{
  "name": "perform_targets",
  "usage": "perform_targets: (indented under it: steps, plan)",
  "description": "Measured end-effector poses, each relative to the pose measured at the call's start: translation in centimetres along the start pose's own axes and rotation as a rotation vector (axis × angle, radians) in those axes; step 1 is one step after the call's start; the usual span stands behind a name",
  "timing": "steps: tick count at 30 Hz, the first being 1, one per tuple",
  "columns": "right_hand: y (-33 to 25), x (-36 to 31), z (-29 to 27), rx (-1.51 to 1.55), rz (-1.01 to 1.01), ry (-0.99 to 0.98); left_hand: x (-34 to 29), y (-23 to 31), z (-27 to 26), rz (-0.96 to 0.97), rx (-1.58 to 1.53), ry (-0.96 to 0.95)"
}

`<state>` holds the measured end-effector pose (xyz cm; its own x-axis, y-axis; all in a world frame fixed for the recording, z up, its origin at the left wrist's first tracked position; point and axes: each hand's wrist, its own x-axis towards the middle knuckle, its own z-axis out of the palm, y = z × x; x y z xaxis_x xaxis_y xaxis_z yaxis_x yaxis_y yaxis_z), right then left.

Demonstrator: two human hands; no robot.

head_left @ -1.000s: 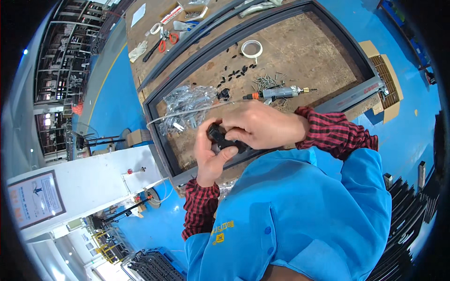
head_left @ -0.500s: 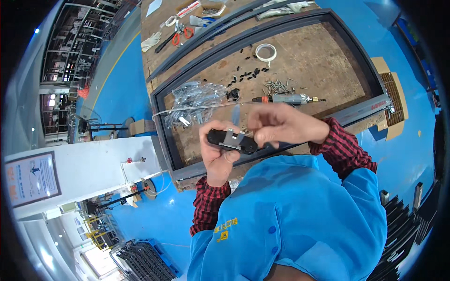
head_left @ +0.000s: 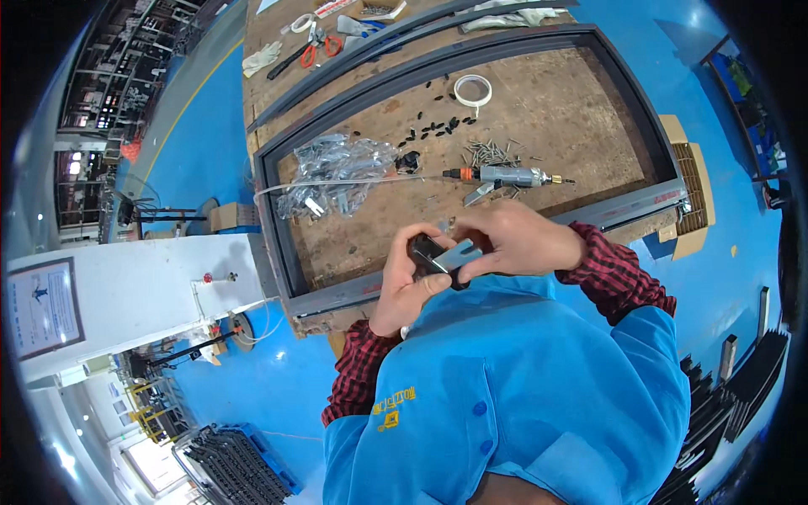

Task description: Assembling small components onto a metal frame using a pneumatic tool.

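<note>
My left hand (head_left: 402,284) is closed around a black oblong fitting (head_left: 425,250) with rounded ends, tilted in front of my chest. A shiny metal piece (head_left: 459,253) lies across the fitting. My right hand (head_left: 523,241) pinches at this metal piece, thumb below and fingers above, and partly hides it. Just beyond the hands on the table lies a grey pneumatic screwdriver (head_left: 513,176) with a brass-coloured tip, among loose screws (head_left: 490,154).
A dark rectangular frame (head_left: 295,114) lies on the wooden table (head_left: 581,101). Inside it are clear plastic bags (head_left: 341,172), small black parts (head_left: 433,128) and a tape roll (head_left: 472,91). Red-handled scissors (head_left: 321,50) and gloves (head_left: 263,59) lie beyond. A cardboard box (head_left: 697,198) stands right.
The fitting has turned from nearly level to tilted, its right end lower and nearer me. My right hand has come in against its metal piece. The view has shifted slightly.
</note>
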<state>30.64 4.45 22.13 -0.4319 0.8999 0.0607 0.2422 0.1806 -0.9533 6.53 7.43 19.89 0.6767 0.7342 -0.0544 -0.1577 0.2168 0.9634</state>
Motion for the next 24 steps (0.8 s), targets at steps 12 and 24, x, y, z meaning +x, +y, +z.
perform_targets:
  steps: [12,24]
  plan:
    - [2.1,0.0,5.8,0.661,0.038,0.21,-1.3,-2.1,-0.1,0.032,0.199,0.074]
    - [1.6,1.2,6.2,0.654,0.059,0.387,0.0,-0.9,-0.2,0.028,0.365,0.079]
